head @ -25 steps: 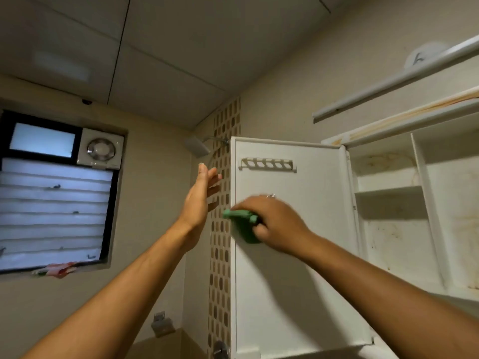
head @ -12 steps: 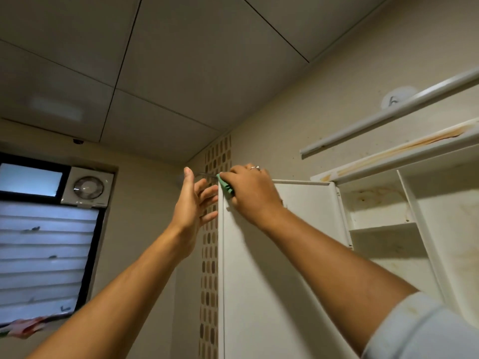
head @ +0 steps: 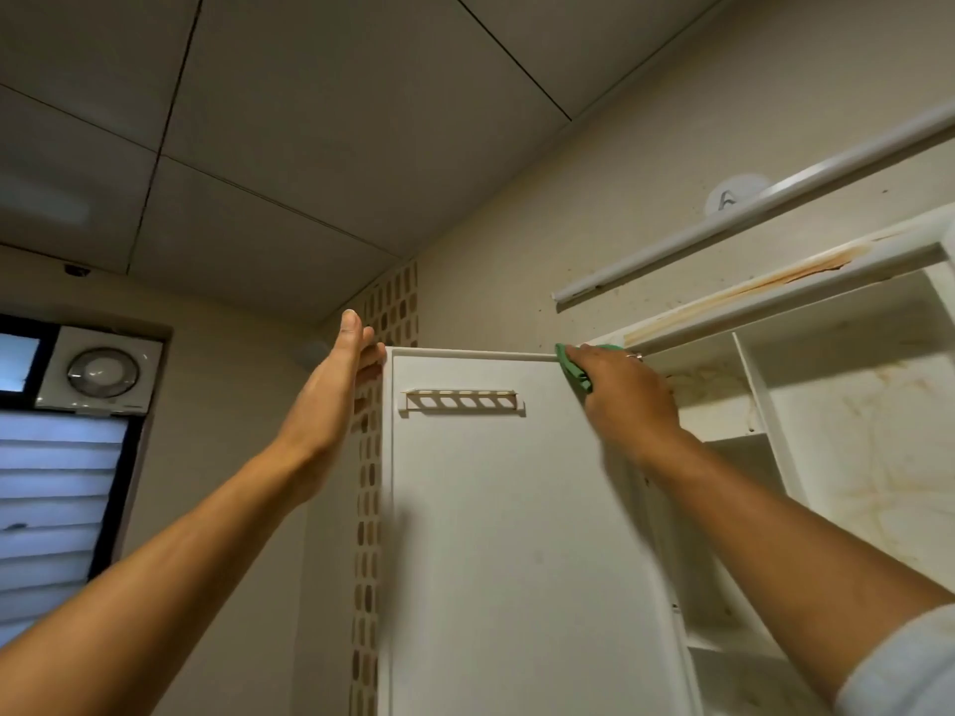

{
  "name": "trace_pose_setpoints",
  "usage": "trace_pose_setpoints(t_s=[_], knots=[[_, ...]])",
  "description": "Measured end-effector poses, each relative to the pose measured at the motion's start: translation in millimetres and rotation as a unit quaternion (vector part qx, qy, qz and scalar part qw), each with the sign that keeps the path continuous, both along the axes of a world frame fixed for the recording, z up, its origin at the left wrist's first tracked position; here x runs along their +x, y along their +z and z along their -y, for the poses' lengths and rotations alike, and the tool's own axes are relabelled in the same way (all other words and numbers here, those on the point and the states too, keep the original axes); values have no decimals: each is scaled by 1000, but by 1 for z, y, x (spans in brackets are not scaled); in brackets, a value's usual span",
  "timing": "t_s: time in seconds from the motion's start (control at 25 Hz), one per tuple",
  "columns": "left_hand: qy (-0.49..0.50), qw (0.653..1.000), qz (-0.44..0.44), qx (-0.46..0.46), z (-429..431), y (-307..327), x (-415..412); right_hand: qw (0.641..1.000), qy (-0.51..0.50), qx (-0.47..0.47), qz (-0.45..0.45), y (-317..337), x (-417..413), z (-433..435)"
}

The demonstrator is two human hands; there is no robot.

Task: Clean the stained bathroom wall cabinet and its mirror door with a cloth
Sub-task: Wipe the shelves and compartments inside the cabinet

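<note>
The white wall cabinet (head: pixel 847 395) hangs open on the right, its shelves and back streaked with brown stains. Its door (head: pixel 506 534) swings out toward me, showing the white inner face with a small slotted rack (head: pixel 461 400) near the top. My right hand (head: pixel 625 395) grips a green cloth (head: pixel 576 366) and presses it on the door's top edge at the hinge-side corner. My left hand (head: pixel 343 374) holds the outer top corner of the door, fingers straight and wrapped behind the edge. The mirror side is hidden.
A white rail (head: pixel 749 209) and a round wall hook (head: pixel 734 191) sit above the cabinet. A rust-stained ledge (head: pixel 775 284) tops the cabinet. A louvred window (head: pixel 57 488) and exhaust fan (head: pixel 101 372) are at the left. A tiled strip (head: pixel 369 509) runs down the corner.
My right hand with the cloth has slid along the door's top edge from the outer corner to the hinge side. My left hand stays at the outer corner.
</note>
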State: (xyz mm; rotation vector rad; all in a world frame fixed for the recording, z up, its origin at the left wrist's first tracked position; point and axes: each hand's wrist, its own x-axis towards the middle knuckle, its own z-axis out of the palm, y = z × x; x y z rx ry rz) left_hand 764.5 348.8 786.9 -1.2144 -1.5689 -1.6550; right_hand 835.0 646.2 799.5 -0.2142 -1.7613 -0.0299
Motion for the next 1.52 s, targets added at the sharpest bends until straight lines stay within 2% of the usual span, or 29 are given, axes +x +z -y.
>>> trace_pose_setpoints(t_s=[0.08,0.16,0.32,0.44,0.56,0.68,0.76,0.8,0.88,0.92,0.96,1.0,1.08,1.12,1.2,1.28,1.4,1.52], knots=[[99,990,-101,-5,-10,2,9,998,33,-44,26,3,9,1],[176,964,-196,-39,-25,5,21,981,136,-134,13,5,23,-7],[148,943,-278,-109,-76,7,45,878,348,-324,-50,-11,62,-33],[70,953,-260,-137,-130,2,54,828,402,-383,-75,-23,88,-41],[-58,969,-148,-191,-180,-6,57,814,424,-393,-58,-30,106,-38],[-204,956,-26,-209,-208,-3,56,818,425,-386,-33,-32,124,-33],[-196,956,-56,-212,-217,7,53,844,388,-369,-37,-30,135,-31],[-146,961,-112,-205,-220,14,51,875,339,-341,-55,-27,140,-30],[-3,960,-232,-158,-220,33,43,958,157,-215,-109,-14,142,-29],[68,949,-277,-135,-218,45,38,984,32,-121,-124,-8,141,-30],[132,934,-309,-124,-216,57,35,990,-86,-24,-106,-3,139,-30],[188,914,-333,-133,-214,69,29,979,-183,62,-59,1,131,-29],[263,880,-342,-201,-211,87,16,931,-312,178,61,3,107,-31],[269,872,-330,-243,-210,92,12,907,-357,199,104,1,92,-33],[245,869,-301,-307,-211,96,7,875,-426,176,147,-2,64,-38],[224,868,-296,-329,-214,97,5,865,-465,115,146,1,44,-45],[225,868,-311,-314,-217,97,-1,885,-457,-20,86,6,28,-60],[251,855,-334,-307,-221,96,-6,919,-370,-134,-12,5,5,-73]])
